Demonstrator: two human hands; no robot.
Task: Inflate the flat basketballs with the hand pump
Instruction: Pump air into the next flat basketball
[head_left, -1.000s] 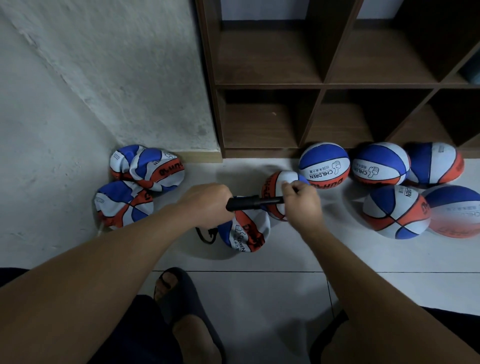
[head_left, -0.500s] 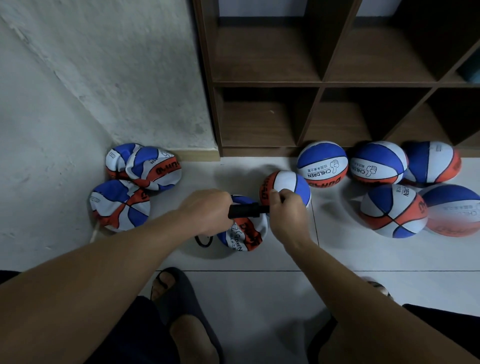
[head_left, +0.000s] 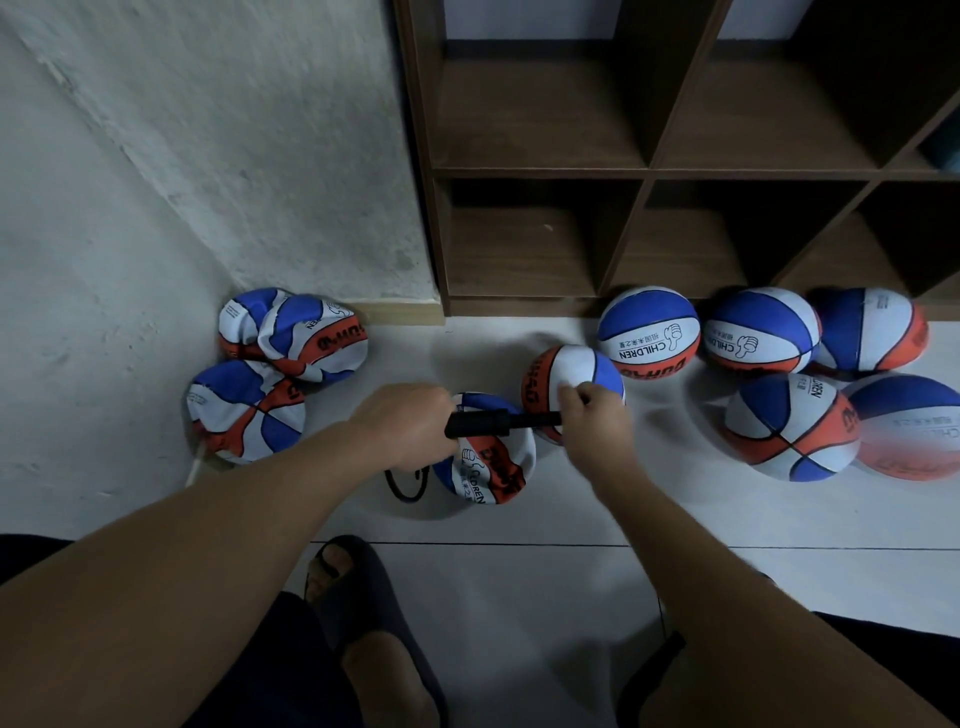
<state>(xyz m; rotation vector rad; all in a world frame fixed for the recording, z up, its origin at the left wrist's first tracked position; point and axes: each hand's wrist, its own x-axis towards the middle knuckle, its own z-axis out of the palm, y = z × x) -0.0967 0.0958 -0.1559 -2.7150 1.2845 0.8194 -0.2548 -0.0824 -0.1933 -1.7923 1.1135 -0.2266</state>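
A black hand pump lies level between my hands, above a crumpled flat basketball on the floor. My left hand grips the pump's left end. My right hand grips its right end, in front of a round blue, white and orange ball. A black hose loops down from under my left hand. Where the hose ends is hidden.
Three flat balls are piled in the left corner by the wall. Several inflated balls sit at the right before a dark wooden shelf unit. My sandalled foot is on the white tile floor below the pump.
My right hand moved left toward my left hand, shortening the pump, then back out right a little. The view shifted slightly.
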